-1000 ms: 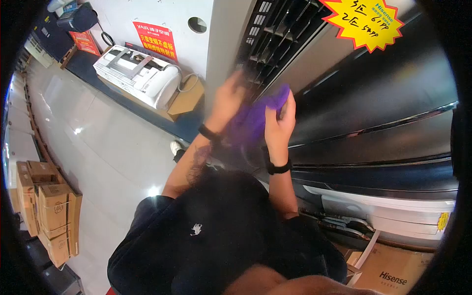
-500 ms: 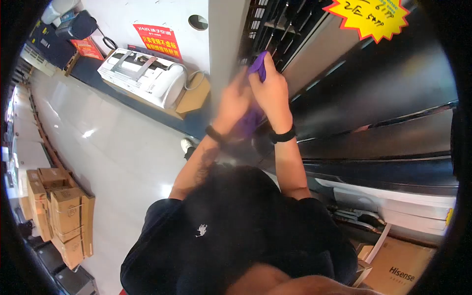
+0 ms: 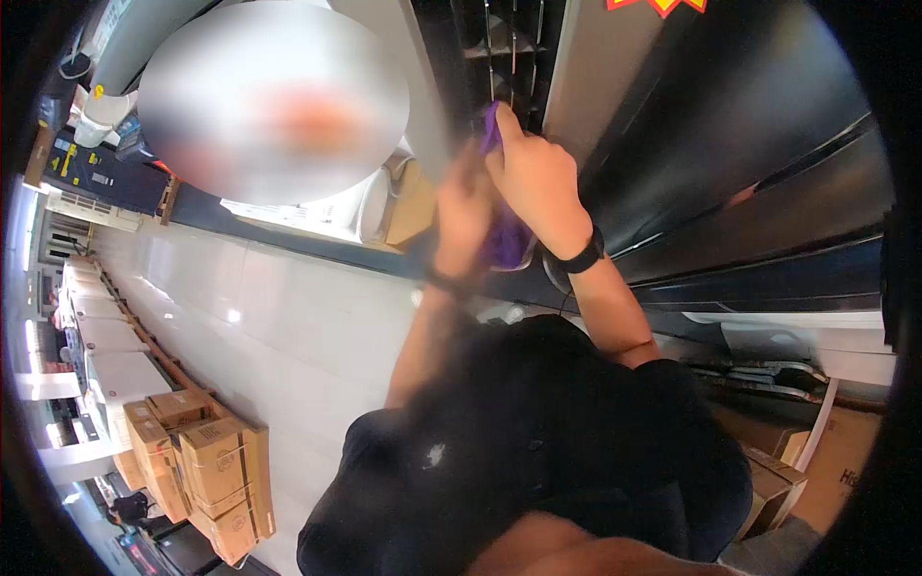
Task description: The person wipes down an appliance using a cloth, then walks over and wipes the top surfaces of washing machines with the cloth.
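Note:
My right hand (image 3: 542, 182) is closed on a purple cloth (image 3: 510, 242), pinching its upper end between thumb and fingers. The rest of the cloth hangs down between my two hands. Close beside it on the left is my left hand (image 3: 465, 216), smeared by motion, so its fingers and any hold on the cloth cannot be made out. Both hands are in front of a narrow dark opening with upright metal rods (image 3: 513, 62), set between light grey panels. A black band circles my right wrist.
Large dark glossy panels (image 3: 740, 144) stand close on the right. To the left, a white appliance (image 3: 370, 213) sits on a low dark platform. Strapped cardboard boxes (image 3: 216, 466) are stacked on the pale tiled floor (image 3: 317, 317). An oval blur hides part of the upper left.
The view has swung, so the boxes and my body appear farther right. My right hand still pinches the cloth, now with its back turned more toward me. The left hand stays blurred beside it.

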### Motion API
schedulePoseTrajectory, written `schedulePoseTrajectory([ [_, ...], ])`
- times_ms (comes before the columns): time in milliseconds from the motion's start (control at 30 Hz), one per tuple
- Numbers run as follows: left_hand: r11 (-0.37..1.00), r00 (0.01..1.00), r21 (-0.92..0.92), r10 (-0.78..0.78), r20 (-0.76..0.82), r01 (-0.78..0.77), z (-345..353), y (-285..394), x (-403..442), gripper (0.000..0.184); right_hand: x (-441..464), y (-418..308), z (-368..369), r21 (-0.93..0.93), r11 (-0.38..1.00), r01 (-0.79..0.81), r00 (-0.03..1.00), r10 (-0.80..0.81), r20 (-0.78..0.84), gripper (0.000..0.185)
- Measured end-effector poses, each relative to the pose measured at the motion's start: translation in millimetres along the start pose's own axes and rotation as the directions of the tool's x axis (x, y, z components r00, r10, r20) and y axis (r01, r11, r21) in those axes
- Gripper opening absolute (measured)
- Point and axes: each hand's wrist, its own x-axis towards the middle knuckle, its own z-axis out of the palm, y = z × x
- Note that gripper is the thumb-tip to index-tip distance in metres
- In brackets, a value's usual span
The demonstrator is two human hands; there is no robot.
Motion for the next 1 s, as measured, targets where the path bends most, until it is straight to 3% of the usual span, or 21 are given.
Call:
schedulePoseTrajectory([
  [67, 0.965, 0.963, 0.004, -0.261, 0.069, 0.261, -2, 47, -4, 0.056, -2, -1, -1, -0.008, 1.000, -0.015, 1.000, 0.015, 0.008, 0.053],
  [167, 0.971, 0.969, 0.083, -0.230, 0.084, 0.224, -1, 50, -4, 0.056, 3, 1, -8, -0.033, 0.999, 0.018, 0.999, -0.017, 0.042, 0.053],
  [267, 0.992, 0.995, 0.089, 0.089, 0.034, -0.092, 1, -2, 1, 0.056, 16, 4, -2, -0.042, 0.998, 0.055, 0.996, -0.052, 0.066, 0.051],
  [367, 0.979, 0.996, 0.182, 0.082, 0.045, -0.089, -3, 7, 5, 0.046, 21, 3, 2, -0.004, 0.998, 0.055, 0.997, -0.054, 0.055, 0.049],
  [467, 0.998, 0.996, 0.061, 0.017, 0.090, -0.023, -4, -1, 8, 0.042, 18, 6, 6, -0.026, 0.996, 0.082, 0.997, -0.081, 0.010, 0.046],
  [567, 0.994, 0.997, 0.107, 0.001, 0.071, -0.009, -5, 9, 10, 0.043, 8, 9, 3, -0.006, 0.997, 0.080, 0.997, -0.080, -0.024, 0.043],
  [667, 0.975, 0.993, 0.194, 0.099, 0.071, -0.111, -10, 0, 20, 0.045, -2, -2, -1, -0.108, 0.994, 0.016, 1.000, -0.018, -0.015, 0.039],
  [767, 0.972, 0.977, 0.233, -0.016, 0.213, -0.035, -21, 35, 21, 0.047, -16, 2, -1, -0.052, 0.988, 0.145, 0.983, -0.138, 0.119, 0.038],
  [867, 0.955, 0.987, 0.281, 0.056, 0.150, -0.097, -23, 20, 18, 0.045, -36, 5, 14, 0.074, 0.996, 0.048, 0.997, -0.052, 0.060, 0.039],
  [1000, 0.996, 0.986, 0.079, -0.052, 0.159, 0.040, -24, -10, 3, 0.058, -39, -5, 9, 0.133, 0.990, 0.046, 0.997, -0.037, -0.073, 0.045],
])
